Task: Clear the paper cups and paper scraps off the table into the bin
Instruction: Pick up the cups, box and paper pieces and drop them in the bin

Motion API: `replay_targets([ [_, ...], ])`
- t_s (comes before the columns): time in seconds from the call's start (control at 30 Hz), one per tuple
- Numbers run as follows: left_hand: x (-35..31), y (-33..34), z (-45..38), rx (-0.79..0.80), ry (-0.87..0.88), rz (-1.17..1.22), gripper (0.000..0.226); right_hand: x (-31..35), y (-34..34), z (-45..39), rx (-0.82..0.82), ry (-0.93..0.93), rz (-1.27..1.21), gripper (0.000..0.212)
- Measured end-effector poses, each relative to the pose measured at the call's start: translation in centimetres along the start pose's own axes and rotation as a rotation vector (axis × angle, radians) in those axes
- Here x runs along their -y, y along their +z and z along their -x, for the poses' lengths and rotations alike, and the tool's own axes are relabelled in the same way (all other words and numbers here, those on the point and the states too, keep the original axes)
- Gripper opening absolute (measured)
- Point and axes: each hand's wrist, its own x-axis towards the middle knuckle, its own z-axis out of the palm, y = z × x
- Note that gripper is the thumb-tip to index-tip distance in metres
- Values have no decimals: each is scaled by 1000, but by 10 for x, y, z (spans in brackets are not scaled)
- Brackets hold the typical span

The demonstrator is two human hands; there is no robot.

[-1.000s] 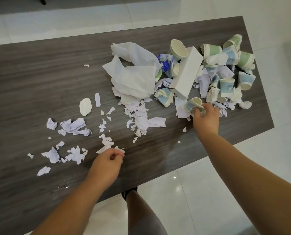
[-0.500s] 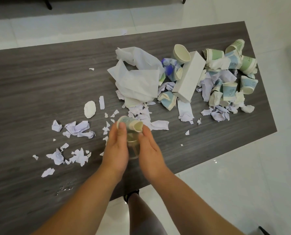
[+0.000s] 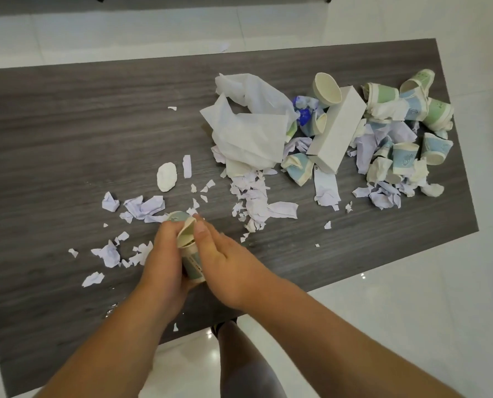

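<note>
Over the near middle of the dark wooden table (image 3: 67, 116), my left hand (image 3: 165, 259) and my right hand (image 3: 228, 268) press together on a crumpled paper cup (image 3: 189, 248), green and cream, squeezed between them. Torn lilac paper scraps (image 3: 144, 206) lie just beyond and left of my hands. More scraps (image 3: 256, 196) trail toward a pile of several paper cups (image 3: 406, 156) at the far right. No bin is in view.
A large white tissue sheet (image 3: 248, 133) and a white cardboard box (image 3: 337, 130) lie amid the pile. A white oval lump (image 3: 167, 177) sits left of centre. White tiled floor (image 3: 412, 326) surrounds the table; my leg shows below its near edge.
My right hand picked a cup from the pile at the right and carried it to the middle. Both hands have since closed on it and moved it nearer, crushing it.
</note>
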Motion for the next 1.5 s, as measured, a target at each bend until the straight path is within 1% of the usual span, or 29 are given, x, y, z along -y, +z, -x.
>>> replay_targets([
  [0.03, 0, -2, -3, -14, 16, -8, 50, -2, -4, 0, -15, -58, 2, 58],
  [0.07, -2, -5, -5, -37, 25, -2, 44, -3, -10, -3, -91, -80, -29, 56],
  [0.1, -3, -7, -8, -67, 30, 22, 40, -4, -19, -8, -241, -58, -80, 54],
  [0.13, -6, -9, -11, -93, 32, 45, 38, -10, -31, -19, -432, -20, -127, 48],
  [0.17, -8, -11, -14, -106, 41, 66, 38, -17, -46, -30, -609, 4, -146, 41],
  [0.2, -9, -14, -18, -113, 48, 77, 38, -23, -64, -42, -750, 25, -133, 41],
  [0.23, -9, -18, -22, -116, 61, 77, 36, -28, -83, -53, -844, 46, -97, 49],
  [0.27, -10, -23, -24, -117, 70, 78, 32, -33, -102, -64, -894, 74, -52, 59],
  [0.3, -9, -28, -27, -116, 77, 82, 27, -39, -118, -74, -908, 110, 4, 68],
  [0.33, -8, -33, -28, -115, 80, 83, 24, -45, -131, -82, -890, 153, 73, 73],
  [0.37, -7, -37, -29, -108, 81, 78, 25, -52, -139, -89, -852, 200, 147, 75],
  [0.43, -5, -47, -28, -99, 84, 58, 27, -62, -146, -100, -790, 261, 288, 65],
  [0.5, -3, -55, -26, -94, 85, 54, 27, -67, -148, -105, -790, 272, 380, 52],
  [0.63, -2, -69, -14, -107, 82, 90, 30, -64, -138, -93, -856, 202, 347, 40],
  [0.7, -4, -76, -9, -111, 101, 103, 34, -60, -119, -74, -856, 55, 313, 36],
  [0.73, -7, -80, -6, -107, 117, 109, 41, -55, -104, -60, -835, -66, 296, 36],
  [0.8, -13, -90, -1, -87, 151, 123, 55, -40, -70, -30, -754, -339, 294, 43],
  [0.83, -17, -97, 0, -76, 169, 131, 59, -31, -53, -15, -713, -465, 323, 47],
  [0.9, -22, -113, 2, -78, 203, 143, 58, -15, -19, 9, -643, -675, 391, 53],
  [0.93, -24, -123, 3, -89, 214, 142, 58, -9, -2, 16, -613, -740, 393, 54],
  [1.0, -29, -144, 8, -99, 221, 125, 63, 3, 30, 24, -565, -790, 361, 56],
  [1.1, -35, -181, 12, -133, 228, 148, 57, 22, 71, 25, -488, -773, 343, 60],
  [1.17, -38, -215, 14, -168, 251, 174, 55, 37, 102, 21, -425, -738, 339, 53],
  [1.23, -39, -250, 17, -204, 290, 179, 51, 48, 133, 16, -377, -640, 331, 44],
  [1.3, -38, -291, 24, -279, 321, 186, 47, 53, 173, 5, -325, -492, 304, 33],
  [1.37, -35, -330, 32, -348, 314, 190, 53, 51, 213, -3, -238, -340, 273, 23],
  [1.4, -32, -352, 36, -371, 302, 201, 59, 49, 236, -6, -187, -297, 282, 21],
  [1.47, -23, -395, 43, -430, 261, 245, 69, 47, 278, -7, -111, -284, 343, 19],
  [1.5, -16, -417, 45, -473, 231, 259, 71, 49, 299, -6, -82, -290, 370, 19],
])
